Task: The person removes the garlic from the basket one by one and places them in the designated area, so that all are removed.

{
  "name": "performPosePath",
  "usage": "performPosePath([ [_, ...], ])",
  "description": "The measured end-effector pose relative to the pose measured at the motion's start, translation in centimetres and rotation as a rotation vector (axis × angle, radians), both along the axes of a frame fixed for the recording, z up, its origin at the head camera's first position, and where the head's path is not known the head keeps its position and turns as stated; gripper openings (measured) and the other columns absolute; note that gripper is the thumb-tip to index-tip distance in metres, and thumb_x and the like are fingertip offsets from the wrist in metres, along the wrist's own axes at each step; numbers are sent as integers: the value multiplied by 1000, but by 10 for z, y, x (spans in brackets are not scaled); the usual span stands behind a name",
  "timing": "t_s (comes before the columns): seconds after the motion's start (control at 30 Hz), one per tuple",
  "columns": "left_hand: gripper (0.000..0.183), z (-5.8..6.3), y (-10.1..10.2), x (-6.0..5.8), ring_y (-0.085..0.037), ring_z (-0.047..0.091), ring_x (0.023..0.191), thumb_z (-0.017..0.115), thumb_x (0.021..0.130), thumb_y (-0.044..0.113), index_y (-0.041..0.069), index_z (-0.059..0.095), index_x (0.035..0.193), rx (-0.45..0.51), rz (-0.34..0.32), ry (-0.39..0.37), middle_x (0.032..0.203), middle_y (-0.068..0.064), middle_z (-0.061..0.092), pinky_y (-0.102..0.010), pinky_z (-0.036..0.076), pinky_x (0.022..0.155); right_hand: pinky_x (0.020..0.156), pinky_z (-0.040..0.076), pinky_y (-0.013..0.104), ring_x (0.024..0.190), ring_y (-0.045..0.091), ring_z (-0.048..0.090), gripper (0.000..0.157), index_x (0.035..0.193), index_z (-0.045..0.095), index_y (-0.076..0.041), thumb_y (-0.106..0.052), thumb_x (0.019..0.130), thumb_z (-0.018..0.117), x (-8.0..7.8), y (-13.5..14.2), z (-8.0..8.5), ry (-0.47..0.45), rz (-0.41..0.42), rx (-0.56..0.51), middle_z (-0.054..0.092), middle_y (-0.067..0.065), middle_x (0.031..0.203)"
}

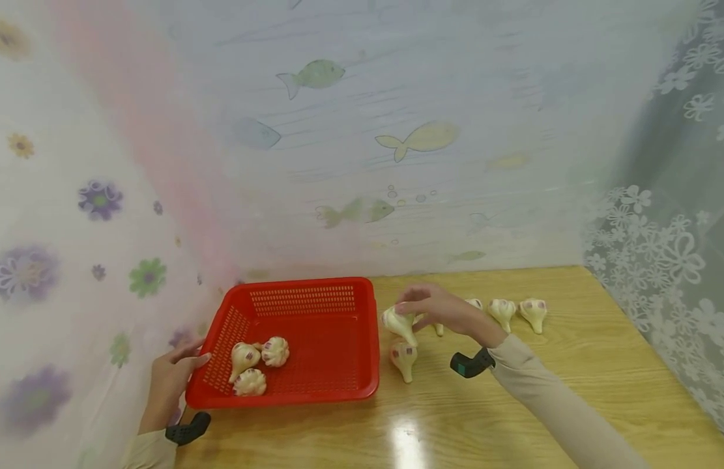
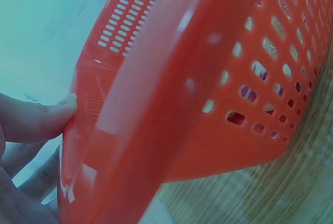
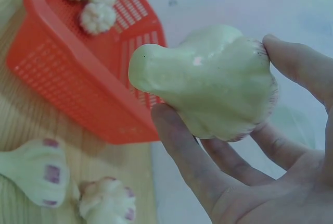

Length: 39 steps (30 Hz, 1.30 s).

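In head view alone appear both left hand (image 1: pixel 171 376), gripping basket (image 1: pixel 315 396), and right hand (image 1: pixel 440 306), holding garlic (image 1: pixel 399 324).

Looking around from here, I'm making out no readable text; no label, brand, number or sign is showing legibly on anything.
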State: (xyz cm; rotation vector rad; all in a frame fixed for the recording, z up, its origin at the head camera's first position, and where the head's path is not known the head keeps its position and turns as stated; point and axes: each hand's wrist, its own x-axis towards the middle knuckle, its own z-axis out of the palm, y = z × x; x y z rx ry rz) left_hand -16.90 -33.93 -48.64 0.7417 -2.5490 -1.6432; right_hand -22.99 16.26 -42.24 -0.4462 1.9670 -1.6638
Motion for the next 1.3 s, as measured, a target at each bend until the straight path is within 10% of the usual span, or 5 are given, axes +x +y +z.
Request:
performPosePath([
  [1.3, 54, 3, 1, 2, -10, 60, 79, 65, 89, 22, 7, 49, 138, 43, 8, -7, 131, -19, 47, -30, 57, 68, 81, 52, 46, 99, 27, 57, 36, 115, 53, 4, -21, 91, 64, 26, 50, -44, -51, -142, -21, 51, 17, 118],
])
